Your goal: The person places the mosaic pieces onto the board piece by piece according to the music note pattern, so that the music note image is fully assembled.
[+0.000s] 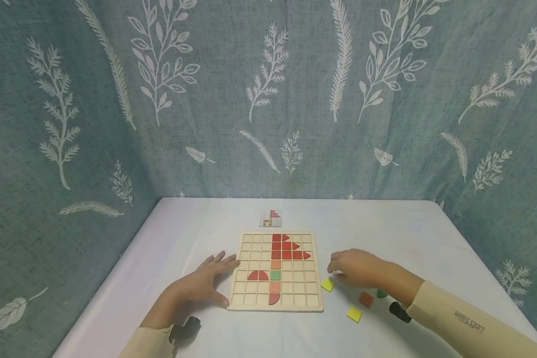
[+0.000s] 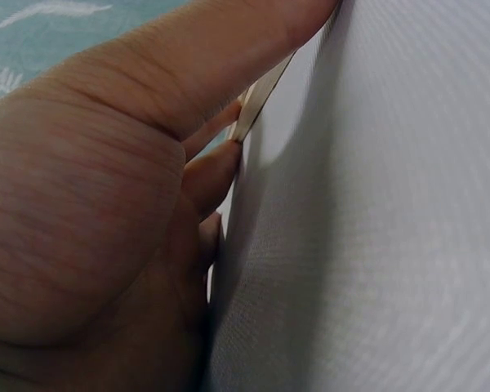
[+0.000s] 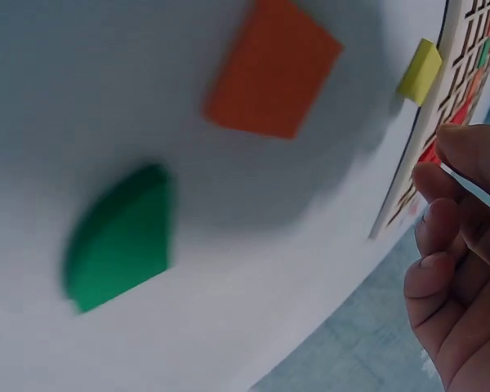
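A wooden grid board [image 1: 300, 287] lies on the white table, holding red, orange and green tiles; the red ones [image 1: 287, 254] form rows at its top. My left hand [image 1: 201, 284] has its fingers spread along the board's left edge, its thumb at the near left corner. Over the table right of the board, my right hand [image 1: 358, 267] has loosely curled fingers, thumb and index tips close together; no piece shows between them. Below those fingertips lies a yellow square tile [image 1: 327, 284]. An orange square tile [image 3: 273, 69] and a green quarter-round tile [image 3: 126, 237] lie under the wrist.
Another yellow tile [image 1: 354, 313] lies nearer the front, right of the board. Behind the board is a small pattern card [image 1: 270, 218] with a coloured picture on a grid. A leaf-patterned curtain [image 1: 313, 164] stands around the table's back and sides.
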`<state>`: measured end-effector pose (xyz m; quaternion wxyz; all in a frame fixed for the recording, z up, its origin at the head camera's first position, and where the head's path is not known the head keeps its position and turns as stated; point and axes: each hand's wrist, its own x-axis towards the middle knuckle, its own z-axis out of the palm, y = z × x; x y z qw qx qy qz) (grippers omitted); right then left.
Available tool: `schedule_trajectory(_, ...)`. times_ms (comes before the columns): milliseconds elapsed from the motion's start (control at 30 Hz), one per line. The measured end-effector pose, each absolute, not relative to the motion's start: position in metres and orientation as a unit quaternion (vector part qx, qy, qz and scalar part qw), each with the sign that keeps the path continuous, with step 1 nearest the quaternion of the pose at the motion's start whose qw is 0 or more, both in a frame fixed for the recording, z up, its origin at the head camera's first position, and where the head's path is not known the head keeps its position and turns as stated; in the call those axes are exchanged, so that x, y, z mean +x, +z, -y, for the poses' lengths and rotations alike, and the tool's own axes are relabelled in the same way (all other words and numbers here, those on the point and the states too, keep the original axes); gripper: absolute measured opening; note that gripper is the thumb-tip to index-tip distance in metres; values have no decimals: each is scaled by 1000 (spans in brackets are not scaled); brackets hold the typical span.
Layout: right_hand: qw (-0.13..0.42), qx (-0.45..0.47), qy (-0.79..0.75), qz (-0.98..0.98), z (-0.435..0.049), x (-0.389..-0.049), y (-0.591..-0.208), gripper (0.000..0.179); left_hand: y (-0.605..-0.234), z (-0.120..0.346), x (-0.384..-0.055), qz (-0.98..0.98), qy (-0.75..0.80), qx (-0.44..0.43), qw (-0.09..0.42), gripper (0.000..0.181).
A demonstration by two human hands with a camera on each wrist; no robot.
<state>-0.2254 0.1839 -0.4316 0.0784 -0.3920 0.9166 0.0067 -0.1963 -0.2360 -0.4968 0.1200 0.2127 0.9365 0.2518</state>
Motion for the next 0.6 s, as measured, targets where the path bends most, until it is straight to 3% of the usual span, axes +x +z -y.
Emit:
schedule_trajectory(233, 82, -372, -18, -924, -216, -219, -432, 17, -498, 238, -197, -934, 257, 217, 120, 112)
schedule_trajectory(467, 88, -410, -40, -907, -243, -213, -433, 16, -498, 237, -197, -937, 251, 215, 117, 113)
schedule_trajectory(600, 102, -402, -56, -908, -248, -208, -433, 23, -496, 237, -197, -935, 256, 217, 119, 113)
